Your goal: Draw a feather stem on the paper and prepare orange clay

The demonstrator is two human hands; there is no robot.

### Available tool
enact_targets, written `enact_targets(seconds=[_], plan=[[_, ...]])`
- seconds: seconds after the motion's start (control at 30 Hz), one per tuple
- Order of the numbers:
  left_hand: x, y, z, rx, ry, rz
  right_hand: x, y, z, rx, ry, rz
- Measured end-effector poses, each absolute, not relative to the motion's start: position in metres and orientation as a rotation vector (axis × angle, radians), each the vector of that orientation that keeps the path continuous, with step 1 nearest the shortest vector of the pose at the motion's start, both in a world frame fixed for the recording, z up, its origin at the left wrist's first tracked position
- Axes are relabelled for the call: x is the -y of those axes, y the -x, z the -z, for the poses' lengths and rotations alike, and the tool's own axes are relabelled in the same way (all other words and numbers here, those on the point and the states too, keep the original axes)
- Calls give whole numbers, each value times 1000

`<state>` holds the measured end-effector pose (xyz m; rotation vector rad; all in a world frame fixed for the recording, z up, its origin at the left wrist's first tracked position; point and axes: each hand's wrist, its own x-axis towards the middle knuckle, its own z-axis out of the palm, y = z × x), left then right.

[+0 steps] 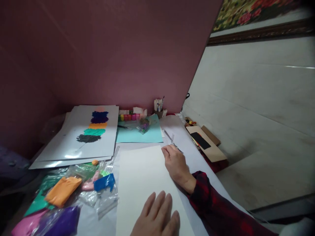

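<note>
A blank white sheet (140, 177) lies in front of me on the table. My left hand (157, 216) rests flat on its near end, fingers stretched out and holding nothing. My right hand (176, 164), in a red plaid sleeve, sits at the sheet's right edge with its fingers curled round a thin clear plastic tool (171, 140) that points away from me.
At the left lie bags of coloured clay (64, 190) in orange, blue, pink and purple, plus a clear fork (112, 162). Behind them is a white board with clay stripes (95, 126), a teal sheet (140, 132), paint pots (129, 117) and cardboard pieces (206, 142) at the right edge.
</note>
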<state>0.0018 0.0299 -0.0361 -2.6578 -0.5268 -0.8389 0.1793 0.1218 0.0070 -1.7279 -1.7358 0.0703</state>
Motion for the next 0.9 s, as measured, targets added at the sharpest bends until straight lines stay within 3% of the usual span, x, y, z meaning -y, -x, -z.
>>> enact_targets(seconds=[0.23,0.6,0.9], plan=[[-30,1,37,571,2748,847,-118,-175,-10,1717,1489,-316],[-32,-1,33,526,2687,804,-120,-169,-6,1867,1234,-440],[-36,3,32,437,2740,786,-131,-182,-1,1634,1364,-183]])
